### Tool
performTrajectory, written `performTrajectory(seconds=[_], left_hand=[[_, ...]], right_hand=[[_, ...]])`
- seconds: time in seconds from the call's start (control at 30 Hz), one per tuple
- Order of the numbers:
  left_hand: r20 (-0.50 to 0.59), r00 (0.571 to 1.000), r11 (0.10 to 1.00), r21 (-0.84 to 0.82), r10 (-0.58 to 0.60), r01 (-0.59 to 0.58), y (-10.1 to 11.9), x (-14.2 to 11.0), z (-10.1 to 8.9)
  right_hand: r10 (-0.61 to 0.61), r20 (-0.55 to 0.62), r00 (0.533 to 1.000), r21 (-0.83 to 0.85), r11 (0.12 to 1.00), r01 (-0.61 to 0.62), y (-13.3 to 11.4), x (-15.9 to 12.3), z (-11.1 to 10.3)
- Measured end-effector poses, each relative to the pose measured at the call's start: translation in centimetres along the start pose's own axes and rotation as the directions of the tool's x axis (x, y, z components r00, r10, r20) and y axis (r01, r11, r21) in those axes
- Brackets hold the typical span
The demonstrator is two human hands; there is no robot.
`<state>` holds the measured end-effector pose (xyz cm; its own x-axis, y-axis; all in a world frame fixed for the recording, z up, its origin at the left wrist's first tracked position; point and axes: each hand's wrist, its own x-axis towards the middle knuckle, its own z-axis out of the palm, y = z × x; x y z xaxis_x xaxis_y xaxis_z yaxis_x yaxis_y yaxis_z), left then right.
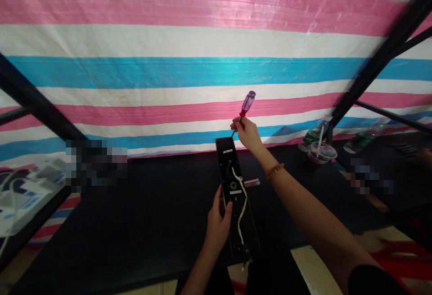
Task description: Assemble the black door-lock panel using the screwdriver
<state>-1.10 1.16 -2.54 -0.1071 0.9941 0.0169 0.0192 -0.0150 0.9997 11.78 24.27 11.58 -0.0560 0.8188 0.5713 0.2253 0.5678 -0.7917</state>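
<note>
Screwdriver (247, 105) slants tip-down toward the black lock panel (224, 155), pinched by right-hand fingers (239, 124).

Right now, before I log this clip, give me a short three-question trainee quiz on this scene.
1. Which hand holds the purple-handled screwdriver?
2. True or false: the beaded bracelet is on the left wrist.
3. What runs down the face of the black door-lock panel? A) a white cable B) a red strap

Key: 1. The right hand. 2. False, it is on the right wrist. 3. A.
</note>
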Motion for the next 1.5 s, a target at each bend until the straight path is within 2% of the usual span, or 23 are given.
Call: performTrajectory(seconds=[0.23, 0.83, 1.03, 1.13, 1.23, 1.33, 1.5], left_hand=[[0.000, 1.000, 1.000, -0.002, -0.025, 0.025, 0.2, 0.1, 0.1], [0.012, 1.000, 1.000, 0.011, -0.003, 0.003, 0.0, 0.0, 0.1], [0.026, 1.000, 1.000, 0.012, 0.005, -0.005, -0.6, 0.0, 0.0], [0.015, 1.000, 1.000, 0.026, -0.001, 0.001, -0.4, 0.0, 0.0], [-0.004, 1.000, 1.000, 0.026, -0.007, 0.007, -0.2, 0.0, 0.0], [-0.004, 1.000, 1.000, 0.025, -0.007, 0.007, -0.3, 0.0, 0.0], [0.013, 1.000, 1.000, 0.002, -0.003, 0.003, -0.5, 0.0, 0.0]], right_hand=[[-0.006, -0.032, 0.999, -0.008, 1.000, 0.005, -0.1, -0.3, -0.3], [-0.014, -0.020, 1.000, 0.010, 1.000, 0.014, 0.0, -0.5, -0.4], [-0.086, 0.092, 0.992, -0.031, 0.995, 0.090, -0.1, 0.1, -0.2], [-0.088, 0.144, 0.986, -0.030, 0.995, 0.093, -0.1, 0.5, -0.2], [-0.080, 0.168, 0.983, -0.110, 0.989, 0.099, -0.1, 0.5, -0.3], [-0.093, 0.107, 0.990, -0.135, 0.985, 0.107, -0.3, 0.0, -0.5], [-0.080, 0.007, 0.997, -0.015, 0.997, 0.080, -0.9, -0.7, -0.6]])
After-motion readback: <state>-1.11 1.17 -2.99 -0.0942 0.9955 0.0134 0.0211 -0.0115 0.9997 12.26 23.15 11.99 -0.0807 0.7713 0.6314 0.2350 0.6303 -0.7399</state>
